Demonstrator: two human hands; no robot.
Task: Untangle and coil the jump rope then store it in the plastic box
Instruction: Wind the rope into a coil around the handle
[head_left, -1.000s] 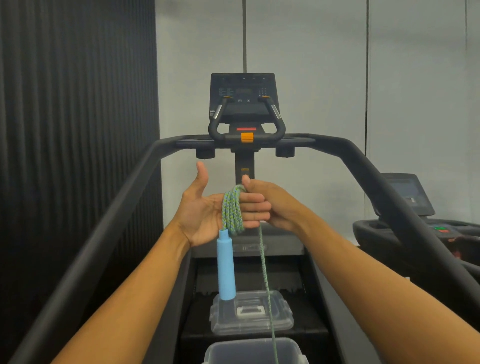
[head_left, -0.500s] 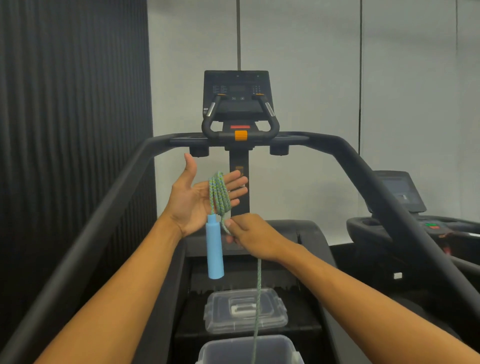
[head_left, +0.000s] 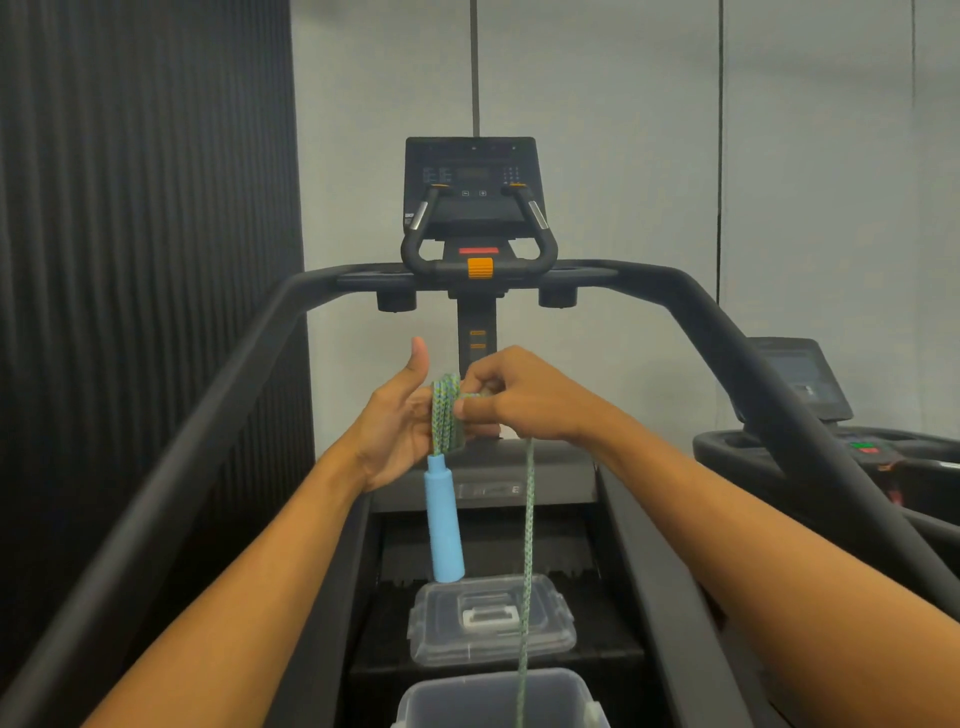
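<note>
The left hand (head_left: 397, 423), thumb up and palm open, carries the green jump rope (head_left: 445, 415) coiled round its fingers with the blue handle (head_left: 444, 525) hanging below, while the right hand (head_left: 519, 402) pinches the rope beside the coil, the free length hanging down to the plastic box (head_left: 467, 691).

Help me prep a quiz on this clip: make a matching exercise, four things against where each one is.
1 blue handle
2 clear lid
3 plastic box
4 loose rope strand

A open, at the view's bottom edge
B hanging below the left hand
C dropping from the right hand toward the box
D lying flat just beyond the box

Pairs: 1-B, 2-D, 3-A, 4-C
</note>
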